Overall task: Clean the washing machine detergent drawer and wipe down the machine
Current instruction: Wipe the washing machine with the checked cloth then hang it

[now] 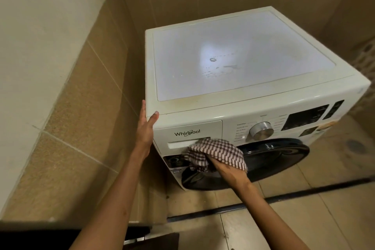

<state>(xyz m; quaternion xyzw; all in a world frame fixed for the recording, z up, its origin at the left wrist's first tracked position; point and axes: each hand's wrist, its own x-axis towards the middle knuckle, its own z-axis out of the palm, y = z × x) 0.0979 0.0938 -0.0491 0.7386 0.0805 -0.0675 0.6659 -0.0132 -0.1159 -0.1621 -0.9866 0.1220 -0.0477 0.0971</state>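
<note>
The detergent drawer (188,134) is seen closed in the upper left of the front panel of the Whirlpool washing machine (203,107). A checked cloth (215,152) is bunched in the right hand (227,170) and pressed against the drawer's handle recess, apparently so that the grime there is rubbed off. The left hand (145,128) is laid with straight fingers on the machine's near top corner, holding nothing, probably as a brace against the rubbing. The dark porthole door (274,154) is shut below, and the program dial (260,131) is untouched. Stains are left on the top.

A dark strip (314,190) crosses the tiled floor (334,219) below tan wall tiles (81,97).
</note>
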